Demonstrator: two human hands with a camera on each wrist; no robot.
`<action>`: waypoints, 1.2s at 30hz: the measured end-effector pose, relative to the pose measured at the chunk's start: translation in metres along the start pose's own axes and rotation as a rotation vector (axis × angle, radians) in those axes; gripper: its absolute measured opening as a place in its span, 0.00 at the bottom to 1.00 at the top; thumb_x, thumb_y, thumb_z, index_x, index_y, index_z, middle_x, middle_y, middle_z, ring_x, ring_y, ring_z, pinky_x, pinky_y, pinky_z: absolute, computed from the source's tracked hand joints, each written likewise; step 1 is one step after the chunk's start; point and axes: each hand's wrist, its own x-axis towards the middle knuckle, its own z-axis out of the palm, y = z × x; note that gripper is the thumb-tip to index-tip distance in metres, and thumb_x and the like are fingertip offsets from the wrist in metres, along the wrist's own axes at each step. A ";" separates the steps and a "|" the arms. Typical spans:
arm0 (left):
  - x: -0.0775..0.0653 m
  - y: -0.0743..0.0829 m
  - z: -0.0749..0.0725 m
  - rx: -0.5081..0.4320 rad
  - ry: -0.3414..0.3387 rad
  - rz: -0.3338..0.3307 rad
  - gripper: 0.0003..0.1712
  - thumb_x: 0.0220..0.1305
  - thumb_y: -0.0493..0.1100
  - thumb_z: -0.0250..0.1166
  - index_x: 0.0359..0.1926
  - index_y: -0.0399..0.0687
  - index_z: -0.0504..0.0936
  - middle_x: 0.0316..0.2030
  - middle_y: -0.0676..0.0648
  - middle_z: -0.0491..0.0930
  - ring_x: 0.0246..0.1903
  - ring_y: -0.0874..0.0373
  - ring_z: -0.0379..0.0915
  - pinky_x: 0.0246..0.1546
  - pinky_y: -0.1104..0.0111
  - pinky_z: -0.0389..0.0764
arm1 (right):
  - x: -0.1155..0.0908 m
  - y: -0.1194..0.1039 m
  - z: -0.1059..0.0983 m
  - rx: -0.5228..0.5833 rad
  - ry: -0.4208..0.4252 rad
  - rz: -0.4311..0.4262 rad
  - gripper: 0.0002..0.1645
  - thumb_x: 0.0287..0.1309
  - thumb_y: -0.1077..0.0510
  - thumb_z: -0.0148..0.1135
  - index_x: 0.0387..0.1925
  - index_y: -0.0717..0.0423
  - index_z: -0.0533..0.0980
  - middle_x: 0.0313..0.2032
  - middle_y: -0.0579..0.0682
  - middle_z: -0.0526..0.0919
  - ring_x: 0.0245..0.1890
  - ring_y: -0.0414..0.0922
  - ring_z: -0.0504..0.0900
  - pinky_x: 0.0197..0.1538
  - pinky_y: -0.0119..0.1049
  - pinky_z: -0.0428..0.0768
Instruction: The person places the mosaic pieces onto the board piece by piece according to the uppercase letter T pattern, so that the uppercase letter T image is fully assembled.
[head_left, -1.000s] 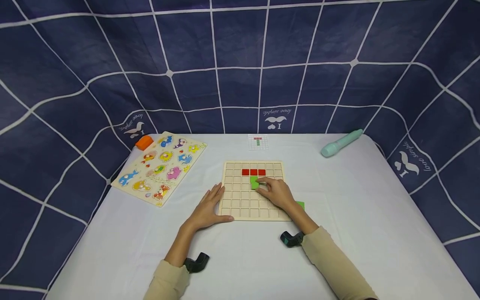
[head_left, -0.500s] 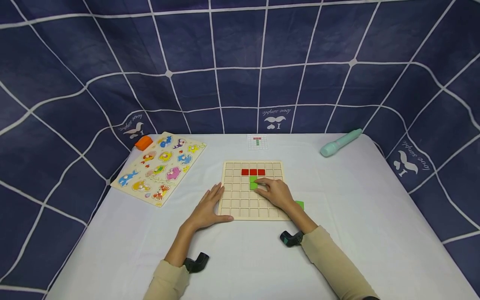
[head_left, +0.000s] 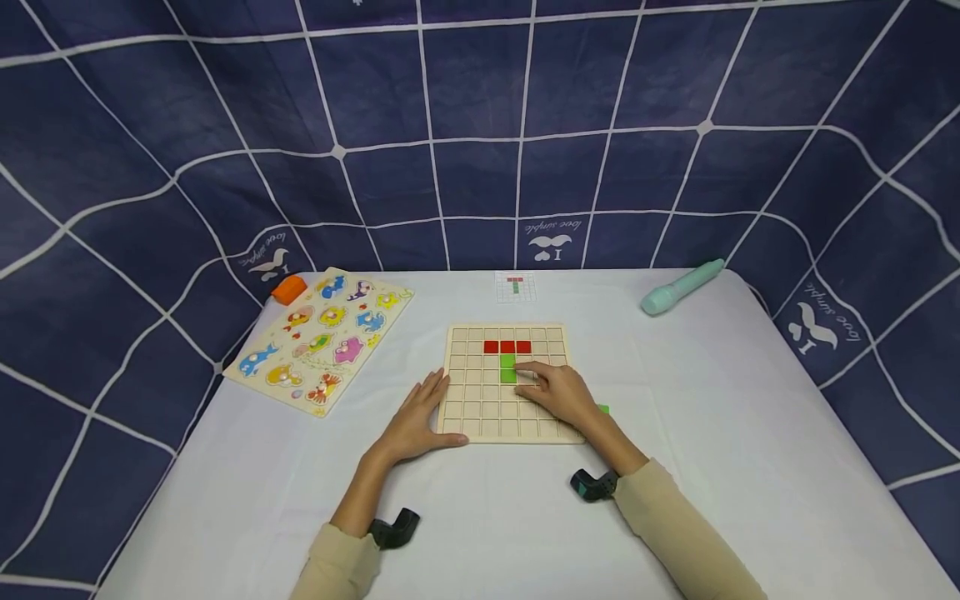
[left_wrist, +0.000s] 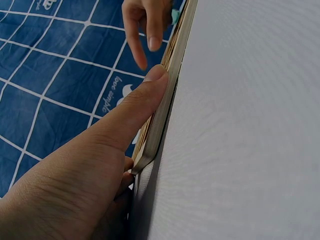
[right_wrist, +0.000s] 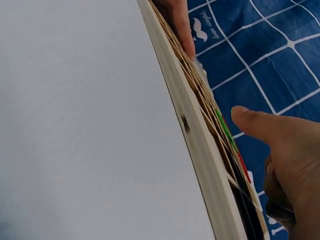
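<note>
A wooden grid board (head_left: 472,408) lies on the table with three red tiles (head_left: 507,347) in a row. Under the middle red tile, two green tiles (head_left: 508,376) stand in a column. My left hand (head_left: 414,425) lies along the board's left side, fingers stretched; in the left wrist view its thumb (left_wrist: 156,75) touches the board's front edge. Just right of the lower green tile, my right hand (head_left: 558,392) hovers over the board, thumb and index finger apart with nothing visible between them. Another green piece (head_left: 604,408) shows partly behind the right forearm.
A printed card (head_left: 516,287) with a red and green T pattern lies behind the board. At the left are a sea-animal peg puzzle (head_left: 318,342) and an orange object (head_left: 288,289). A mint-green, microphone-shaped object (head_left: 678,289) lies back right.
My right hand has let go of the lower green tile and drawn slightly to the right, its fingers parting. That tile stays on the board; the left hand keeps its place.
</note>
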 end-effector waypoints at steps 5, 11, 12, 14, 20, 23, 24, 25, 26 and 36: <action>0.000 -0.002 0.001 0.003 0.010 0.015 0.66 0.37 0.72 0.69 0.70 0.43 0.51 0.71 0.47 0.43 0.70 0.54 0.32 0.68 0.62 0.35 | -0.018 0.005 -0.017 0.015 -0.004 -0.020 0.23 0.51 0.44 0.66 0.49 0.44 0.79 0.10 0.36 0.61 0.11 0.33 0.56 0.15 0.28 0.59; 0.001 -0.003 0.001 0.007 0.011 0.014 0.66 0.37 0.71 0.69 0.70 0.43 0.51 0.71 0.47 0.43 0.70 0.55 0.32 0.68 0.63 0.35 | -0.046 0.022 -0.041 0.005 0.018 -0.032 0.23 0.48 0.43 0.68 0.47 0.44 0.80 0.11 0.33 0.59 0.12 0.31 0.55 0.14 0.26 0.57; 0.001 -0.002 0.001 0.007 0.008 0.012 0.66 0.37 0.71 0.69 0.70 0.43 0.51 0.71 0.47 0.43 0.70 0.55 0.32 0.68 0.63 0.35 | -0.051 0.025 -0.045 -0.003 0.027 -0.034 0.23 0.48 0.43 0.68 0.47 0.44 0.80 0.11 0.33 0.59 0.12 0.30 0.54 0.14 0.26 0.57; 0.001 -0.002 0.001 0.007 0.003 0.012 0.66 0.37 0.71 0.69 0.70 0.42 0.51 0.71 0.46 0.43 0.70 0.54 0.32 0.68 0.63 0.35 | -0.061 0.031 -0.052 -0.013 0.047 -0.037 0.23 0.46 0.44 0.69 0.46 0.45 0.80 0.11 0.32 0.57 0.12 0.30 0.53 0.14 0.26 0.56; 0.001 -0.001 0.000 0.005 0.006 0.013 0.66 0.37 0.70 0.69 0.70 0.42 0.51 0.71 0.46 0.43 0.70 0.54 0.32 0.68 0.62 0.35 | -0.080 0.045 -0.067 -0.030 0.086 -0.028 0.22 0.44 0.48 0.72 0.45 0.45 0.81 0.11 0.31 0.56 0.12 0.29 0.52 0.14 0.24 0.54; 0.001 -0.001 0.000 -0.001 0.014 0.013 0.66 0.37 0.70 0.70 0.70 0.42 0.51 0.71 0.46 0.43 0.70 0.54 0.33 0.68 0.63 0.36 | -0.085 0.048 -0.070 -0.039 0.086 -0.027 0.22 0.44 0.49 0.72 0.45 0.46 0.81 0.11 0.31 0.56 0.12 0.29 0.52 0.14 0.24 0.55; 0.000 -0.001 0.001 0.000 0.015 0.016 0.66 0.37 0.70 0.70 0.70 0.42 0.51 0.71 0.46 0.43 0.70 0.54 0.33 0.68 0.63 0.36 | -0.086 0.049 -0.070 -0.041 0.085 -0.025 0.22 0.45 0.49 0.72 0.45 0.46 0.81 0.11 0.31 0.56 0.12 0.29 0.52 0.14 0.24 0.55; 0.000 -0.001 0.001 0.000 0.018 0.019 0.66 0.37 0.70 0.70 0.70 0.42 0.51 0.71 0.46 0.43 0.70 0.54 0.34 0.68 0.62 0.36 | -0.086 0.050 -0.070 -0.043 0.086 -0.027 0.22 0.45 0.49 0.72 0.45 0.47 0.81 0.11 0.31 0.56 0.12 0.29 0.52 0.14 0.24 0.55; 0.000 -0.002 0.001 0.002 0.020 0.020 0.66 0.37 0.71 0.69 0.70 0.42 0.52 0.71 0.46 0.44 0.70 0.53 0.34 0.68 0.63 0.36 | -0.086 0.050 -0.070 -0.044 0.087 -0.028 0.22 0.45 0.49 0.72 0.44 0.47 0.81 0.11 0.31 0.56 0.12 0.29 0.53 0.14 0.24 0.55; 0.000 -0.001 0.000 0.003 0.028 0.028 0.65 0.37 0.70 0.70 0.70 0.41 0.53 0.71 0.45 0.44 0.70 0.54 0.35 0.68 0.63 0.37 | -0.091 0.057 -0.066 -0.066 0.039 0.036 0.22 0.45 0.49 0.72 0.43 0.50 0.81 0.10 0.33 0.58 0.11 0.29 0.53 0.13 0.25 0.56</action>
